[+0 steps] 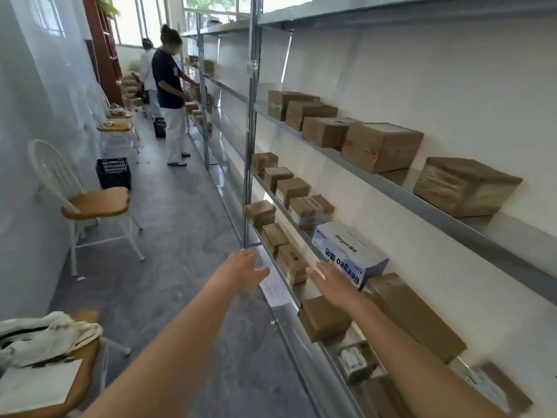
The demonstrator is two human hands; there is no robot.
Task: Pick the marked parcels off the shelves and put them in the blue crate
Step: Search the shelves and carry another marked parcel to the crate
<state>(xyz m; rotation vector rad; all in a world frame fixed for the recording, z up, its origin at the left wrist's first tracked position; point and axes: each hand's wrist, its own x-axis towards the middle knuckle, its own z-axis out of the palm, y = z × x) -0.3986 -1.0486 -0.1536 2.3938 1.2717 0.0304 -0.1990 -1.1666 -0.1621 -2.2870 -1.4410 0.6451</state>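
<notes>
Both my arms reach out toward the metal shelves [391, 188] on my right, and neither hand holds anything: my left hand [244, 271] hangs in front of the shelf edge with its fingers spread, just above a white paper slip [275, 289] stuck to that edge, and my right hand [333, 282] lies flat with straight fingers, just beside a white and blue box [349, 251] lettered in blue. Brown cardboard parcels [381, 146] stand in rows on three shelf levels; one brown parcel [324, 318] sits right under my right wrist, a longer one behind it against the white wall. I cannot tell which parcels are marked. A dark plastic crate [114, 173] stands on the grey floor beside a white chair with a wooden seat [93, 203]; whether anything is in it I cannot see. A second dark crate [159, 127] stands further along, by a person in a dark top and white trousers [170, 95] working at the shelves. At my lower left a chair seat carries crumpled white cloth [45, 336] and a paper sheet [36, 384].
</notes>
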